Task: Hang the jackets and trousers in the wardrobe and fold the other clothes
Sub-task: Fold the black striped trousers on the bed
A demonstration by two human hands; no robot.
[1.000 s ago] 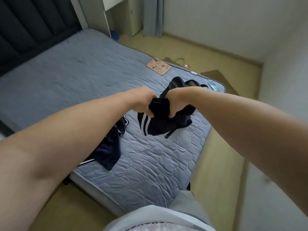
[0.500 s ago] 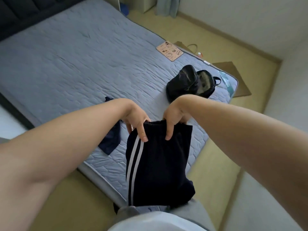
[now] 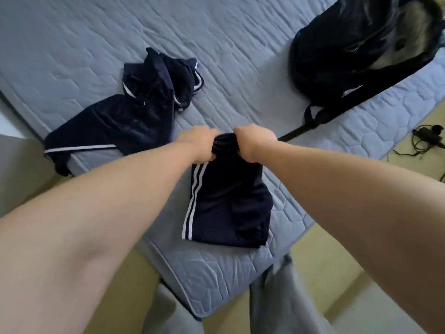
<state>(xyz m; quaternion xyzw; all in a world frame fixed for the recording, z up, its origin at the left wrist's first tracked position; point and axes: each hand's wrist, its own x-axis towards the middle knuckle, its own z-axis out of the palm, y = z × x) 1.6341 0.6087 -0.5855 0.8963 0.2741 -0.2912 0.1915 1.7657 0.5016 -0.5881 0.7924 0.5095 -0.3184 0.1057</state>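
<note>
Lowered garment [image 3: 228, 203] on mattress [image 3: 240, 68], hands [image 3: 199, 145] [image 3: 255, 143] gripping top

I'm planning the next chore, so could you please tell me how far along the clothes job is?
Done: no finished pile or hung item is in view. In hand: the left hand and right hand grip the far end of the striped navy garment, which lies flat near the corner of the mattress. Remaining: a second navy garment lies crumpled, drooping over the mattress edge.
</note>
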